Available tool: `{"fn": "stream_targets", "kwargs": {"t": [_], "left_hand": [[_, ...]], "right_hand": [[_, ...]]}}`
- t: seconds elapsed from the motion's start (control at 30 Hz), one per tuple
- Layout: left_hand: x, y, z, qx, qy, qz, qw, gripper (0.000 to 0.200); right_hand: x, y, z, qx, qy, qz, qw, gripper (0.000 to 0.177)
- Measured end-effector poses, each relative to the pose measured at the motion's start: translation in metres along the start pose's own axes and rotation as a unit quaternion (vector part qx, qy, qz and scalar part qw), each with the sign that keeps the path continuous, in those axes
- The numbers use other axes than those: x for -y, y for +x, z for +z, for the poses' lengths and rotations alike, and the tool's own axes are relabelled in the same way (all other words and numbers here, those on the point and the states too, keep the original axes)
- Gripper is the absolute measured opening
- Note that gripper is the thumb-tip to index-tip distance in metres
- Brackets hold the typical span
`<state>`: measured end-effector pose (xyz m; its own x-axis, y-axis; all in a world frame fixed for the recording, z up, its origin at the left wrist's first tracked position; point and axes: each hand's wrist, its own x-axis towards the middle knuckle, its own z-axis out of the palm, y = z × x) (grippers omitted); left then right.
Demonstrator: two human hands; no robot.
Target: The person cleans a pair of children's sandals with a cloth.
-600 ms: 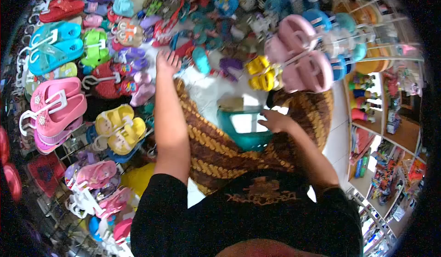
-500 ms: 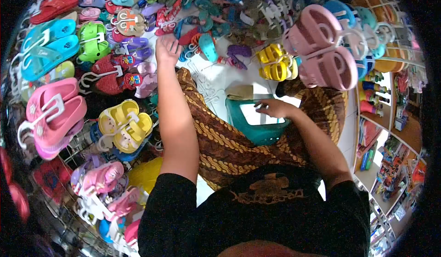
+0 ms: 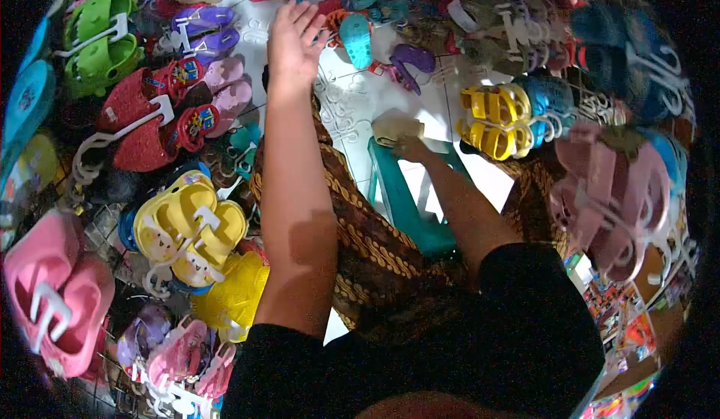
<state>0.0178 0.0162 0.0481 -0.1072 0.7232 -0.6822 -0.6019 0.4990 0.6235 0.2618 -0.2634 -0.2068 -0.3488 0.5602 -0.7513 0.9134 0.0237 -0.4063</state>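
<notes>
My left hand (image 3: 296,48) is raised at the upper middle with its fingers apart and nothing in it. Beyond it on the floor lie a turquoise sandal (image 3: 355,40) and a purple one (image 3: 414,65). My right hand (image 3: 411,149) has its fingers on the near edge of a folded beige cloth (image 3: 396,129), and the fingertips are partly hidden. This cloth rests at the far end of a teal plastic stool (image 3: 435,239), which stands between my legs, covered in brown patterned fabric (image 3: 375,231).
Hung children's sandals crowd the left: a green pair (image 3: 97,33), a red pair (image 3: 146,127), a yellow pair (image 3: 191,228) and a pink pair (image 3: 60,299). On the right hang another yellow pair (image 3: 495,123) and a dusty pink pair (image 3: 611,194). White hangers (image 3: 341,104) lie on the tiled floor.
My right hand has moved from above the stool forward to the folded cloth. My left hand stays raised, its fingers now straighter. The view has tilted and shifted.
</notes>
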Motion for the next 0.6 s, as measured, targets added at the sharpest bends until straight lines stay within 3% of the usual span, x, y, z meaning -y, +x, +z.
{"fn": "stream_targets", "kwargs": {"t": [0.1, 0.17, 0.2, 0.3, 0.4, 0.5, 0.57, 0.6], "left_hand": [[0.006, 0.005, 0.003, -0.019, 0.012, 0.000, 1.000, 0.043], [0.007, 0.004, 0.005, -0.023, 0.013, 0.001, 1.000, 0.043], [0.008, 0.004, 0.005, -0.026, 0.020, -0.001, 0.999, 0.043], [0.007, 0.000, 0.007, -0.032, 0.032, 0.000, 0.999, 0.043], [0.005, -0.003, 0.005, -0.035, 0.056, 0.006, 0.998, 0.046], [0.003, -0.009, 0.005, -0.012, 0.177, 0.041, 0.983, 0.061], [-0.002, -0.025, 0.017, 0.020, 0.325, 0.089, 0.941, 0.069], [0.015, -0.001, -0.003, 0.010, 0.487, 0.151, 0.860, 0.088]], "right_hand": [[0.016, 0.027, 0.045, -0.075, -0.021, 0.005, 0.997, 0.071], [0.012, 0.047, 0.081, -0.193, -0.045, 0.009, 0.980, 0.079], [0.009, 0.050, 0.080, -0.214, 0.091, 0.032, 0.972, 0.079], [0.000, 0.079, 0.087, -0.208, -0.066, 0.131, 0.967, 0.067], [-0.021, 0.090, 0.029, -0.061, -0.050, 0.106, 0.991, 0.047], [-0.024, 0.093, -0.042, -0.116, 0.192, 0.078, 0.971, 0.040], [0.014, 0.056, -0.134, -0.100, 0.485, 0.032, 0.868, 0.040], [0.041, 0.030, -0.181, -0.085, 0.606, 0.007, 0.791, 0.040]]}}
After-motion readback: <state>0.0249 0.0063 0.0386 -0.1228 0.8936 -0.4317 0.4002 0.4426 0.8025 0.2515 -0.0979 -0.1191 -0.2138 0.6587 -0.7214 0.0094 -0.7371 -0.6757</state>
